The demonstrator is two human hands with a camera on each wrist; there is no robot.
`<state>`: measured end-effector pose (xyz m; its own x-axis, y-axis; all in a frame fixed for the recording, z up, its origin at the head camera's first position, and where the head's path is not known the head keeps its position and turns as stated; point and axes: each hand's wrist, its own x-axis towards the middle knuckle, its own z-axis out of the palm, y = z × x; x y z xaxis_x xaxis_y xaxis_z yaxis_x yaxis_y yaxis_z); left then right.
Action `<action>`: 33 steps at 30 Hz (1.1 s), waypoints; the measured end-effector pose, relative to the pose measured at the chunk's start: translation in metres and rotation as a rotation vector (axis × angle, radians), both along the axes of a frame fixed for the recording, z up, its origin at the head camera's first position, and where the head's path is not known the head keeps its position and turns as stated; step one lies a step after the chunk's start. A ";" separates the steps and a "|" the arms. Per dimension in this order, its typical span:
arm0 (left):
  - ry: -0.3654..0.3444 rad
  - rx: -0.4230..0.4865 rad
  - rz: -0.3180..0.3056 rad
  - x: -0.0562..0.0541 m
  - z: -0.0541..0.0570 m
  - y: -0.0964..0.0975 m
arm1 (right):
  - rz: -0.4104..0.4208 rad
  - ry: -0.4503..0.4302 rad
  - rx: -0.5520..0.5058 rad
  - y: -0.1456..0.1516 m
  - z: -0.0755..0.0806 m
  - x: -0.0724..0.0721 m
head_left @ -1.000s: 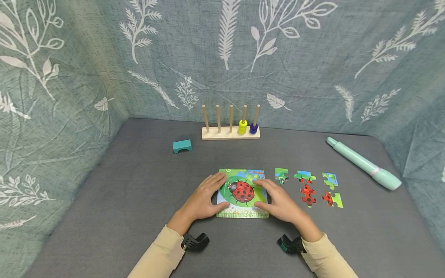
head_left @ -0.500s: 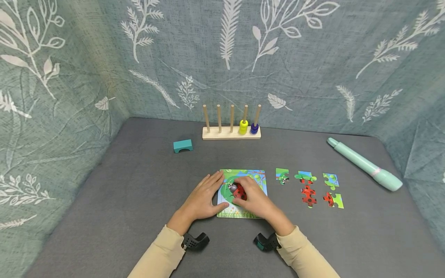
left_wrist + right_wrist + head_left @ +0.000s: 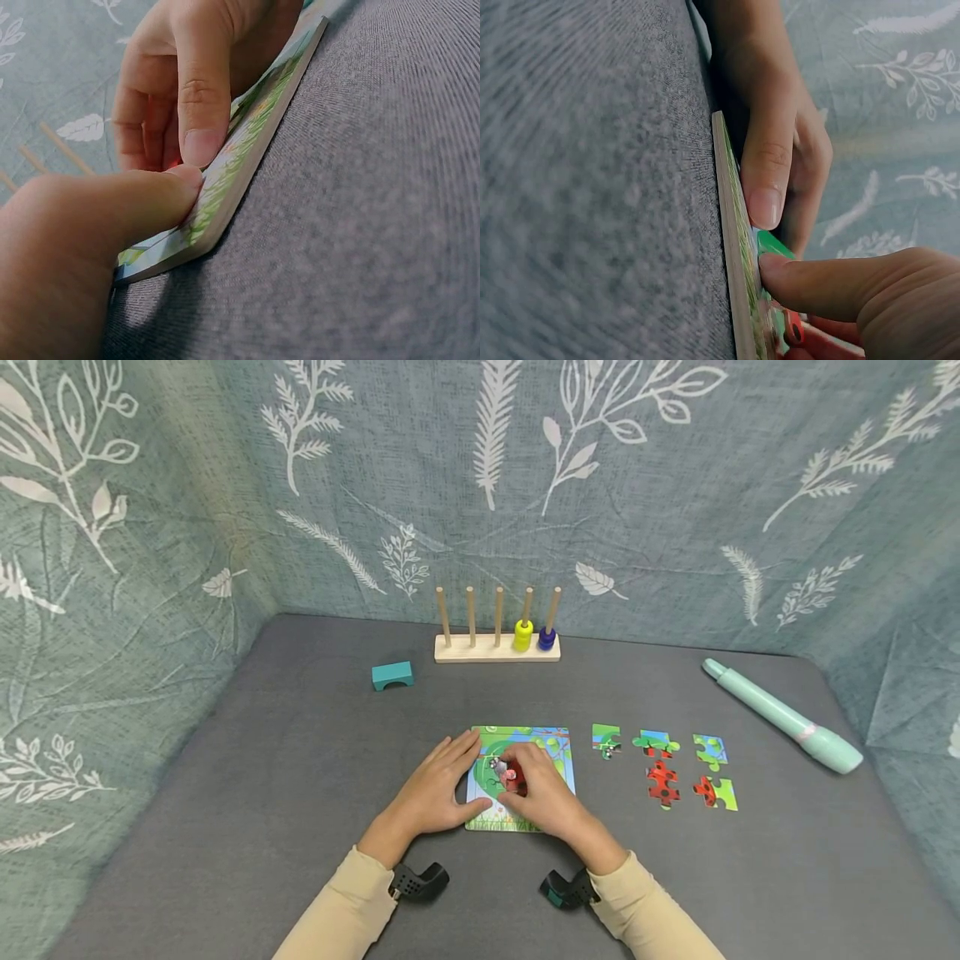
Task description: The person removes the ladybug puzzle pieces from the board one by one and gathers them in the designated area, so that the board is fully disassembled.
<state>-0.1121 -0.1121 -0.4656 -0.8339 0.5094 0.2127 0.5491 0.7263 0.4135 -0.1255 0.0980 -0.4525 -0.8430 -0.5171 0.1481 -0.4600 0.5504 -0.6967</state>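
Note:
A ladybug jigsaw board point(image 3: 498, 823) lies flat in the middle of the table. My left hand point(image 3: 433, 791) rests along its left edge with fingers straight, the thumb point(image 3: 169, 196) pressing on the front left corner area. Over the board's centre, my right hand point(image 3: 551, 795) pinches a red ladybug puzzle piece point(image 3: 517, 779) between thumb and fingers. That piece point(image 3: 793, 328) is tipped up from the board in the right wrist view. The right hand covers much of the board's right half.
Right of the board lie several loose puzzle pieces, among them a red spotted piece point(image 3: 663, 782) and a green one point(image 3: 606, 739). Behind stand a wooden peg rack point(image 3: 487, 649) with yellow and blue rings and a teal block point(image 3: 393, 675). A mint-green tube-shaped thing point(image 3: 780, 714) lies at right.
My right hand has moved left from the board's right edge to its centre and now pinches the ladybug piece, which has tilted. The left hand has stayed in place.

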 end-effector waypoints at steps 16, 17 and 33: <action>0.005 0.006 0.007 -0.001 -0.001 0.000 | -0.033 0.087 -0.057 0.000 -0.001 0.002; 0.006 0.007 0.007 -0.001 -0.001 0.000 | -0.034 0.088 -0.055 0.000 -0.001 0.002; -0.004 0.013 0.004 0.000 0.002 -0.001 | -0.003 0.119 -0.043 0.006 0.002 -0.003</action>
<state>-0.1124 -0.1128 -0.4637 -0.8367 0.5032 0.2162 0.5446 0.7229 0.4252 -0.1282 0.1044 -0.4509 -0.8198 -0.5053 0.2693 -0.5392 0.5229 -0.6601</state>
